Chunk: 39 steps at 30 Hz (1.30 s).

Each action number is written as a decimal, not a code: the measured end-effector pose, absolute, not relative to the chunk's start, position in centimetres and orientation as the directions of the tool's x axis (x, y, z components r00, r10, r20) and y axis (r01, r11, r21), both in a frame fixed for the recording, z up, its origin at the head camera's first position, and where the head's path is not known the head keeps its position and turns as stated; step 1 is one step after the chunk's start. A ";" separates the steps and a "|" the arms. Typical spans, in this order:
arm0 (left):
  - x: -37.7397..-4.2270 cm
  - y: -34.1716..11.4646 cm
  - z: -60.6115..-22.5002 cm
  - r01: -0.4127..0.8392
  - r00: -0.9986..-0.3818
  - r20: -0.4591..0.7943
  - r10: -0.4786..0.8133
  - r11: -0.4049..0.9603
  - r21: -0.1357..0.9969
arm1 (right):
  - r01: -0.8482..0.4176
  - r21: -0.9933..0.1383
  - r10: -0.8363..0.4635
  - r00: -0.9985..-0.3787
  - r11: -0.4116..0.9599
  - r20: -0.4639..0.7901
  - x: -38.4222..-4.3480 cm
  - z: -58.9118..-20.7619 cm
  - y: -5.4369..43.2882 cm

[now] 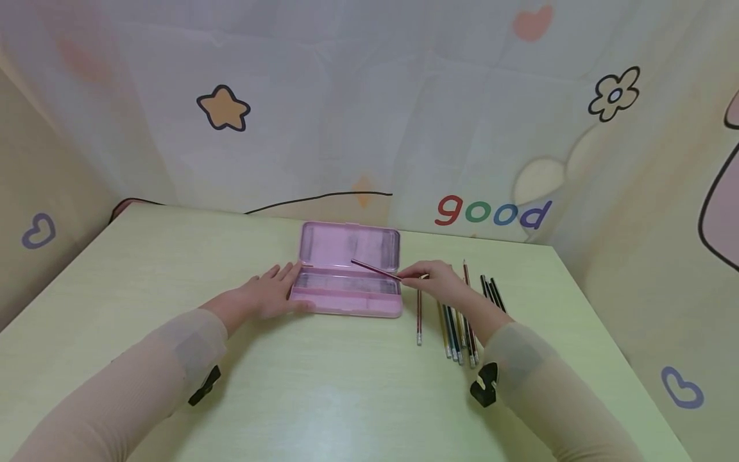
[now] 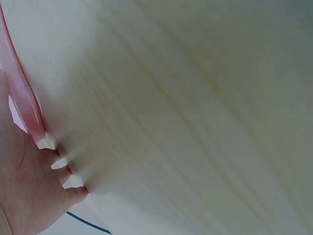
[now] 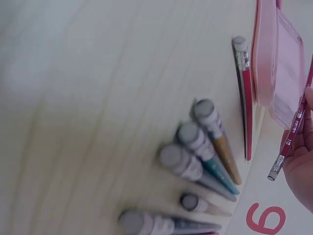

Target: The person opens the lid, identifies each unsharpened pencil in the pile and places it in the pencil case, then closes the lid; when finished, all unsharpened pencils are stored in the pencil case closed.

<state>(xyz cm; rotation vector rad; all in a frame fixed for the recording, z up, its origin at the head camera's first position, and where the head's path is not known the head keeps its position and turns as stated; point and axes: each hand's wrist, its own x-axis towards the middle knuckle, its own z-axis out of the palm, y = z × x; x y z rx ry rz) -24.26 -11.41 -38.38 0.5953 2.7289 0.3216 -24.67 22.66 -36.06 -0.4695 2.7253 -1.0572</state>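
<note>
A pink pencil case point(image 1: 329, 303) lies with its lid point(image 1: 331, 247) raised at the back. My left hand point(image 1: 268, 295) rests against the case's left end, fingers spread and thumb along the front edge; the left wrist view also shows the case's pink side point(image 2: 22, 93) beside this hand. With thumb and fingertips, my right hand point(image 1: 440, 281) pinches a dark red pencil point(image 1: 372, 267) over the right part of the case. Its silver-ringed eraser end point(image 3: 276, 169) points down past the fingers in the right wrist view.
Right of the case, a single red pencil point(image 1: 419, 321) lies on the pale table point(image 1: 323, 391). Farther right is a bunch of several pencils point(image 1: 453, 333), partly under my right forearm, and some black pencils point(image 1: 493, 292). A printed curtain point(image 1: 346, 115) stands behind the table.
</note>
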 end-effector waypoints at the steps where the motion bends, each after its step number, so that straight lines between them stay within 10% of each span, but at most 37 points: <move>1: -24.3 -11.4 -38.4 0.363 -0.859 -0.268 0.437 0.887 0.285 | -0.221 -0.691 -0.354 -0.933 0.688 -0.055 -24.7 -36.1 22.4; 39: -24.4 -11.4 -38.7 0.360 -0.857 -0.276 0.435 0.889 0.282 | -0.342 -0.642 -0.522 -0.846 0.686 -0.107 -27.9 -37.0 13.9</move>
